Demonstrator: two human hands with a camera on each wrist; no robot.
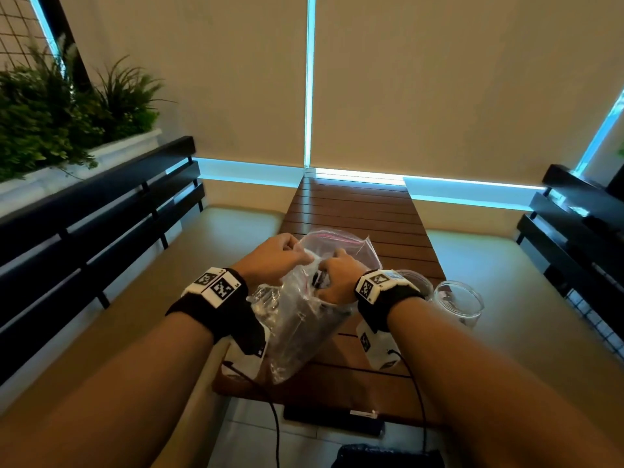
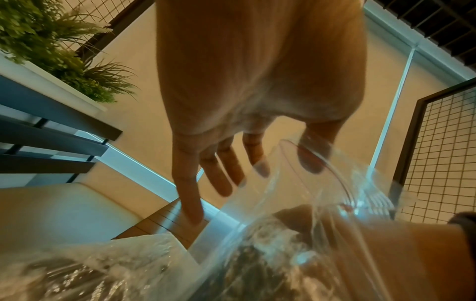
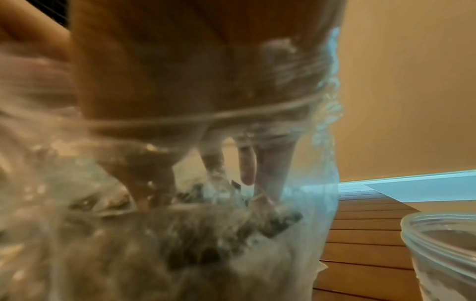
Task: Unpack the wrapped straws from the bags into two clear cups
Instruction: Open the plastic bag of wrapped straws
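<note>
A clear zip bag (image 1: 341, 244) stuffed with dark wrapped straws (image 1: 304, 332) stands at the near end of the wooden slatted table (image 1: 354, 211). My left hand (image 1: 280, 253) pinches the bag's mouth edge between thumb and forefinger, its other fingers (image 2: 226, 163) spread out. My right hand (image 1: 337, 278) is down inside the bag (image 3: 322, 142), thumb and fingers closed round the top ends of the straws (image 3: 206, 234). Two clear cups stand to the right: one (image 1: 459, 304) in the open, the other (image 1: 417, 282) partly behind my right wrist.
Cushioned benches with black slatted backs flank the table on both sides. A white planter with green plants (image 1: 50, 113) sits behind the left bench. Beige blinds close off the far end. Cables run from both wrists over the table's near edge.
</note>
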